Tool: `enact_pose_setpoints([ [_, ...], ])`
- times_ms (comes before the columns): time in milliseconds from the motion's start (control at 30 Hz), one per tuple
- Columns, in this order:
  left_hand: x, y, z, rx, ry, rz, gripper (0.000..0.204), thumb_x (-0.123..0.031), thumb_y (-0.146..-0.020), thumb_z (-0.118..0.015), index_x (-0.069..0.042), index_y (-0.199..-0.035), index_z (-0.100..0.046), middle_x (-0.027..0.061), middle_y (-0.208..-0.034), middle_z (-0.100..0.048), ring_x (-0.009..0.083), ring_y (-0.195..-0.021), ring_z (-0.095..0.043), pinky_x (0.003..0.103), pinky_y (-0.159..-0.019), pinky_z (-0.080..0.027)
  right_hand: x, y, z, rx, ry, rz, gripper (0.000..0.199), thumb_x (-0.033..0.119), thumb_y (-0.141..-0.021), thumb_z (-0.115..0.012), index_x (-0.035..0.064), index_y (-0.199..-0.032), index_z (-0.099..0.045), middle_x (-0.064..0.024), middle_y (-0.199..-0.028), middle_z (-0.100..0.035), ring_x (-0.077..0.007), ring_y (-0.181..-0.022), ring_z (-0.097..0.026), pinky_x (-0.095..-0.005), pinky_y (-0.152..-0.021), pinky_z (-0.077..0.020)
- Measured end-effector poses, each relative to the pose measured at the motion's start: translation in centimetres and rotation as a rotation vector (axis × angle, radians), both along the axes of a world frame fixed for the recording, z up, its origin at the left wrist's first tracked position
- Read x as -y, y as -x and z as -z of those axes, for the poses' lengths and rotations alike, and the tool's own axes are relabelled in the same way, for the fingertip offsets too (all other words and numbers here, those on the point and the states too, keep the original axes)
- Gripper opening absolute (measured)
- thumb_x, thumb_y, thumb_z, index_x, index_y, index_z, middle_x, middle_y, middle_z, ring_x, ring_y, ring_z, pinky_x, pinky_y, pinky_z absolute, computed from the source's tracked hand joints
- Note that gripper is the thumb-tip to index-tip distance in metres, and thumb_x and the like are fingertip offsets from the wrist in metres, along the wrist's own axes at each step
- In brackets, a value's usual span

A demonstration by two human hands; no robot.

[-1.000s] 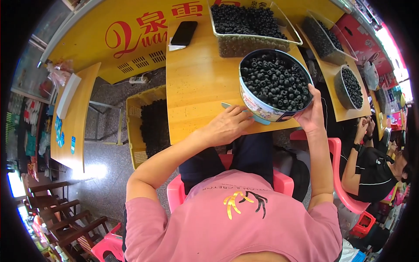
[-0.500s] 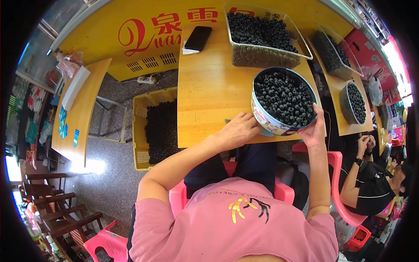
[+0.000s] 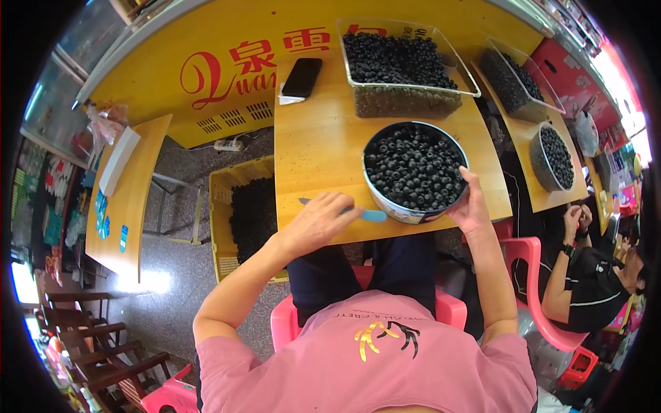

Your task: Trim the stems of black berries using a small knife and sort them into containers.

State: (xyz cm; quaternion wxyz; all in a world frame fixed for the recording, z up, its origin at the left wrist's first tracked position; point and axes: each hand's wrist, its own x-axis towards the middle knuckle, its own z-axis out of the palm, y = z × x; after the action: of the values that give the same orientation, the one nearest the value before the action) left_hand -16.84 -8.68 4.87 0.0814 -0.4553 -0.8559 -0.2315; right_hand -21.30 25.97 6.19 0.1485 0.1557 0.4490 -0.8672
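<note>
A round tub (image 3: 413, 217) with a pale blue-and-white wall stands near the front edge of the wooden table, full of small dark round fruits (image 3: 416, 168). My right hand (image 3: 471, 206) grips its right side, thumb up at the rim and fingers against the outer wall. Just left of the tub, my left hand (image 3: 318, 224) is closed on a small knife (image 3: 372, 215). The blue handle sticks out on the hand's right, by the tub, and a bit of the blade shows on its left.
A clear rectangular bin (image 3: 406, 103) of dark fruits stands behind the tub, with a phone (image 3: 302, 77) to its left. Left of the table, a yellow crate (image 3: 222, 206) of dark matter sits on the floor. At right, a person (image 3: 585, 282) sits by another table with a tub (image 3: 542, 162) and bin.
The tub has moved left and a little nearer to me, with my right hand on it. My left hand has shifted left, and the blue knife handle shows more plainly.
</note>
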Motion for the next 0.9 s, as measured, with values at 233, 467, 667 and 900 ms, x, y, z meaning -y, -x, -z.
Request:
enact_pose_setpoints([
  [233, 0.8, -0.2, -0.4, -0.045, -0.030, -0.087, 0.052, 0.006, -0.074, -0.060, -0.007, -0.124, -0.061, 0.0135, -0.108, -0.058, 0.0332, -0.099, -0.059, 0.042, -0.085, -0.050, 1.6, 1.3, 0.9, -0.035, -0.043, -0.077, 0.047, 0.040, -0.091, -0.065, 0.0100, -0.127, -0.058, -0.0061, -0.117, -0.069, -0.0208, -0.105, -0.067, -0.0440, -0.087, -0.0564],
  [467, -0.4, -1.4, -0.9, -0.036, -0.034, 0.005, 0.059, 0.006, -0.071, -0.062, -0.008, -0.129, -0.061, 0.0126, -0.108, -0.059, 0.0316, -0.100, -0.060, 0.043, -0.083, -0.051, 2.0, 2.8, 1.3, -0.035, -0.338, -0.055, 0.045, 0.042, -0.094, -0.060, 0.0100, -0.125, -0.059, -0.0027, -0.110, -0.070, -0.0146, -0.097, -0.067, -0.0355, -0.079, -0.0572],
  [667, -1.7, -1.6, -1.3, -0.033, -0.072, 0.071, 0.061, 0.006, -0.070, -0.063, -0.007, -0.129, -0.060, 0.0125, -0.108, -0.059, 0.0310, -0.099, -0.060, 0.042, -0.083, -0.050, 0.6, 4.7, 2.3, -0.309, -0.966, -0.107, 0.038, 0.031, -0.100, -0.049, -0.0007, -0.112, -0.066, -0.0077, -0.104, -0.070, -0.0172, -0.092, -0.065, -0.0339, -0.079, -0.0504],
  [900, -2.8, -1.1, -0.9, -0.030, -0.079, 0.080, 0.062, 0.006, -0.070, -0.063, -0.008, -0.130, -0.060, 0.0123, -0.109, -0.059, 0.0309, -0.098, -0.060, 0.041, -0.082, -0.050, 1.4, 5.4, 3.1, -0.535, -1.001, 0.037, 0.029, 0.027, -0.096, -0.062, 0.0018, -0.107, -0.070, -0.0141, -0.092, -0.069, -0.0217, -0.082, -0.064, -0.0334, -0.074, -0.0496],
])
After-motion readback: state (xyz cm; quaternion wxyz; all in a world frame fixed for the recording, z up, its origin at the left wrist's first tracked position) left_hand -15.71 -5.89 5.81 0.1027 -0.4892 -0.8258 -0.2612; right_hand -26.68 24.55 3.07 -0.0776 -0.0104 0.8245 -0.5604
